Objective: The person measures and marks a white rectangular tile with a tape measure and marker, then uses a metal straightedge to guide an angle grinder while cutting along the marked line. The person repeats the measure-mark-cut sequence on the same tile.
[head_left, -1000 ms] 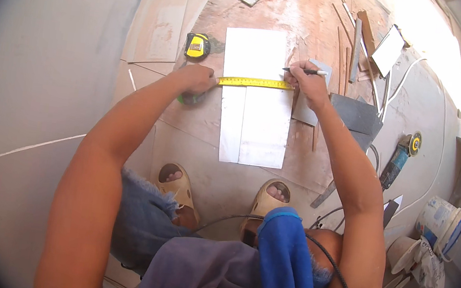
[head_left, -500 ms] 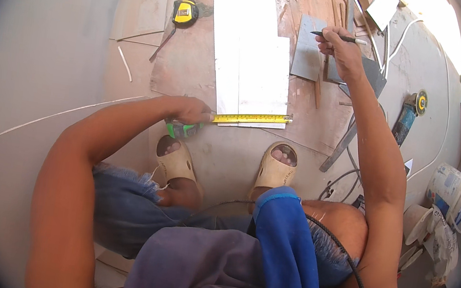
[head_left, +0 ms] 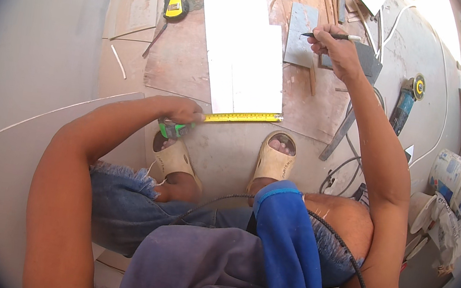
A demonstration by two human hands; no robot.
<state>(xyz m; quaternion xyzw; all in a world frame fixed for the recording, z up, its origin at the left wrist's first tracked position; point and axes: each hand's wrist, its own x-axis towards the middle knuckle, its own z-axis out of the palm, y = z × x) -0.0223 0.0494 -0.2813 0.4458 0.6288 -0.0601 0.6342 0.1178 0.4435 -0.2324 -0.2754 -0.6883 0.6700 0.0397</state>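
Observation:
My left hand [head_left: 183,111] is closed round a green and grey tape measure [head_left: 173,129]. From it the yellow blade [head_left: 243,117] runs out to the right, along the near edge of a white tile [head_left: 242,58]. A faint line runs lengthwise on the tile, whose far right corner is cut away in a step. Off to the right of the tile, my right hand [head_left: 336,48] grips a black pen [head_left: 329,36] with its tip pointing left. A grey tile piece [head_left: 301,34] lies just left of that hand.
The tile lies on a worn wooden board [head_left: 176,67]. A second tape measure [head_left: 175,7], yellow and black, sits at the far left. On the right are an angle grinder [head_left: 405,106], a metal bar [head_left: 339,136], cables and a white bucket [head_left: 453,179]. My sandalled feet stand just below the blade.
The blade has shifted from lying across the tile to its near edge. My right hand stays raised with the pen. The whole view has moved slightly.

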